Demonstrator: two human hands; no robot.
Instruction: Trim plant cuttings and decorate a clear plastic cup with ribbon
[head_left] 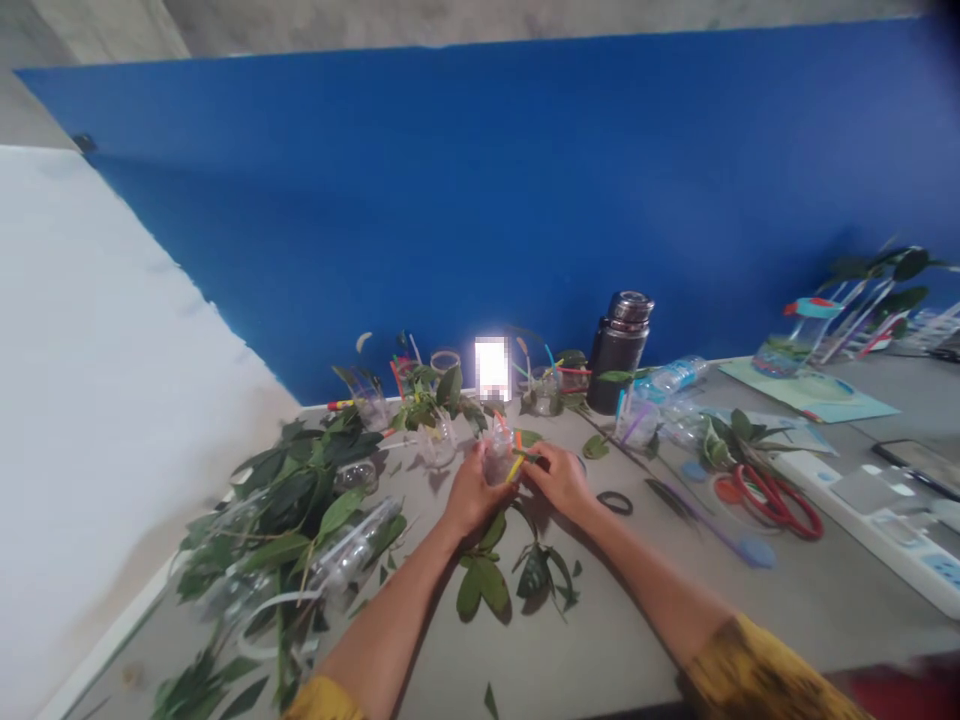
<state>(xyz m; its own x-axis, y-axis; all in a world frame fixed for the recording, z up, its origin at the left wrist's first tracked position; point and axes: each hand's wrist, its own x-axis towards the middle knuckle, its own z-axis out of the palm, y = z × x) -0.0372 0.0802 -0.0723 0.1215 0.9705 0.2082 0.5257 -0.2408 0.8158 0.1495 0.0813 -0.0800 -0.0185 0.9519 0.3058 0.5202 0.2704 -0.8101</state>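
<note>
- Clear plastic cup is between my left hand and right hand, its long axis unclear.
- Left hand is nearer, curled round its side.
- Right hand pinches by the yellow straw; on what, I can't tell.
- Green leaves lie on the table nearer me.

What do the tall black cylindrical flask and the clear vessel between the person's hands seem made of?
Tall black flask: probably metal, matte-coated body, shiny silver top catching reflections. Clear vessel: likely plastic, glossy, see-through, with glints; glass is possible.
</note>
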